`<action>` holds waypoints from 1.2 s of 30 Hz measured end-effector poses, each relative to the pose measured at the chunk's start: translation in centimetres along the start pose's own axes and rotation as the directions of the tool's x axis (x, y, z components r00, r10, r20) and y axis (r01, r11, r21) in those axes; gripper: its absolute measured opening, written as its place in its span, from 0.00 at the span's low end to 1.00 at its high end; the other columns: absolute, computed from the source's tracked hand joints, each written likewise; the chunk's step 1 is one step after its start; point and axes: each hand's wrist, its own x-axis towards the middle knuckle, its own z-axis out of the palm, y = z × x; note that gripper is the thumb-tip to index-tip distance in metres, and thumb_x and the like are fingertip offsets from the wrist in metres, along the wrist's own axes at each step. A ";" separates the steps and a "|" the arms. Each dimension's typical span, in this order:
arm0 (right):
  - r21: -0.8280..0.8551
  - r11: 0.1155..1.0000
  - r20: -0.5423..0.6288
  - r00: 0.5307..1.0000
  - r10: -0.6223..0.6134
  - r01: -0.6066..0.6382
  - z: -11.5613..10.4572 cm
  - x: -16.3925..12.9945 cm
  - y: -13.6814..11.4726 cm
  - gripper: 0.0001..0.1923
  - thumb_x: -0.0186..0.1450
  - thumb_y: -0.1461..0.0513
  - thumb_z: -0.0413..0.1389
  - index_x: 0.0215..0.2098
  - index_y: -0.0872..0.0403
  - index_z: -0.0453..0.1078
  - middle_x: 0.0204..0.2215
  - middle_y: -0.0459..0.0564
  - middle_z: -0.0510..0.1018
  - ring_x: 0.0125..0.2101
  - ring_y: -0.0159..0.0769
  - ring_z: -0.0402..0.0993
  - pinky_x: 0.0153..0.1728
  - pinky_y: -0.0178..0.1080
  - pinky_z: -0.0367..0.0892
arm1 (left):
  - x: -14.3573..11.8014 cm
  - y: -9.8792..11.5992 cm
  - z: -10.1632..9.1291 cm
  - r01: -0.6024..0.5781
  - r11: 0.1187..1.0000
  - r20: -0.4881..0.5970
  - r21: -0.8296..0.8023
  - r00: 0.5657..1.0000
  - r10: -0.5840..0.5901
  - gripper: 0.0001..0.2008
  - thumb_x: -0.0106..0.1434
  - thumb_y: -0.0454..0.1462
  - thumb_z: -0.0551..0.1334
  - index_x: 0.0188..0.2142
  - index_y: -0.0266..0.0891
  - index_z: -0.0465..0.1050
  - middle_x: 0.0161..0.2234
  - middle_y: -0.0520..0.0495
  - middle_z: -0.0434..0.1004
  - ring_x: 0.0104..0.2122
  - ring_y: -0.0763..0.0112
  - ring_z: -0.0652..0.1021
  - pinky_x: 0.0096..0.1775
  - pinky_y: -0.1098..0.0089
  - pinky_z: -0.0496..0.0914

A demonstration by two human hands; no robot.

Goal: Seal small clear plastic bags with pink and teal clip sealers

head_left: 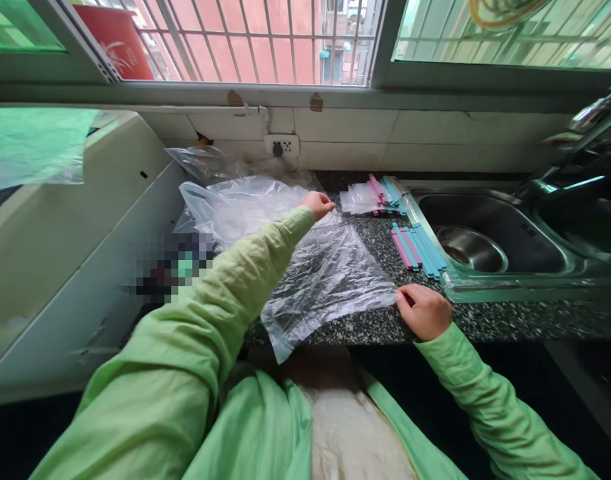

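A thin, wrinkled clear plastic bag (pixel 335 267) lies spread over the dark speckled counter, its near corner hanging past the front edge. My right hand (pixel 425 310) pinches the bag's right corner between thumb and fingers at the counter's front. Farther back, my left hand (pixel 318 203) is closed in a pinch at the far end of the plastic; its fingertips are partly hidden. Under and behind my left arm sits a pile of clear plastic bags (pixel 245 203). To the right lie pink and blue sealing clips (pixel 418 250), with more clips (pixel 385 193) beside small clear bags (pixel 360 198).
A steel sink (pixel 490 200) holding a metal bowl (pixel 472 248) is set into the counter (pixel 510 320) at right, under a faucet (pixel 570 153). A white appliance-like box (pixel 85 267) stands at left. A wall socket (pixel 282 145) sits below the barred window.
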 end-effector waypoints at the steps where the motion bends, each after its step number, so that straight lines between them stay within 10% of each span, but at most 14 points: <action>1: -0.008 1.000 0.009 1.000 -0.003 0.003 0.0 -0.1 0.3 0.10 0.59 0.61 0.48 0.24 0.53 0.69 0.23 0.48 0.76 0.26 0.35 0.70 0.28 0.35 0.58 | -0.7 -0.9 -1.4 -0.010 1.000 -0.005 0.005 1.000 0.010 0.14 0.53 0.40 0.56 0.30 0.31 0.74 0.23 0.47 0.71 0.24 0.75 0.68 0.30 0.73 0.62; 7: -0.060 0.998 0.028 1.000 -0.006 0.007 -0.2 -0.4 2.1 0.10 0.59 0.60 0.48 0.28 0.53 0.69 0.26 0.51 0.77 0.27 0.39 0.71 0.28 0.38 0.61 | -7.0 -8.1 -6.6 0.050 0.999 0.172 0.018 0.984 -0.053 0.14 0.50 0.42 0.58 0.28 0.30 0.73 0.18 0.52 0.67 0.21 0.78 0.64 0.28 0.74 0.59; 12: -0.061 0.993 -0.083 0.991 -0.103 0.098 -1.6 -0.4 1.1 0.10 0.56 0.65 0.48 0.36 0.53 0.67 0.30 0.52 0.75 0.31 0.40 0.71 0.34 0.41 0.64 | -11.7 -11.5 -6.0 0.257 0.958 0.353 -0.129 0.915 -0.198 0.14 0.49 0.41 0.60 0.32 0.32 0.72 0.14 0.56 0.60 0.16 0.81 0.61 0.21 0.76 0.56; 17: 0.191 0.891 -0.242 0.900 -0.363 0.411 -1.8 -1.5 -5.6 0.13 0.53 0.61 0.58 0.37 0.53 0.66 0.30 0.50 0.73 0.32 0.37 0.69 0.35 0.40 0.65 | -13.2 -12.0 -4.9 0.415 0.847 0.488 -0.332 0.844 -0.222 0.14 0.49 0.35 0.61 0.37 0.33 0.69 0.12 0.59 0.55 0.12 0.83 0.57 0.16 0.79 0.52; 25: 0.355 0.777 -0.284 0.852 -0.440 0.519 1.0 -2.3 -14.5 0.14 0.53 0.59 0.59 0.36 0.56 0.67 0.28 0.50 0.73 0.31 0.36 0.66 0.33 0.40 0.60 | -13.4 -12.7 -4.2 0.354 0.885 0.417 -0.303 0.884 -0.211 0.02 0.48 0.31 0.60 0.22 0.34 0.66 0.11 0.58 0.58 0.11 0.83 0.60 0.15 0.79 0.54; 36: 0.397 0.705 -0.269 0.809 -0.523 0.588 0.4 -2.6 -12.3 0.07 0.54 0.68 0.55 0.32 0.55 0.68 0.25 0.49 0.72 0.30 0.33 0.64 0.33 0.39 0.59 | -16.2 -14.4 -5.2 0.235 0.905 0.276 -0.355 0.951 -0.138 0.09 0.46 0.37 0.61 0.18 0.34 0.63 0.11 0.58 0.58 0.12 0.83 0.59 0.17 0.78 0.53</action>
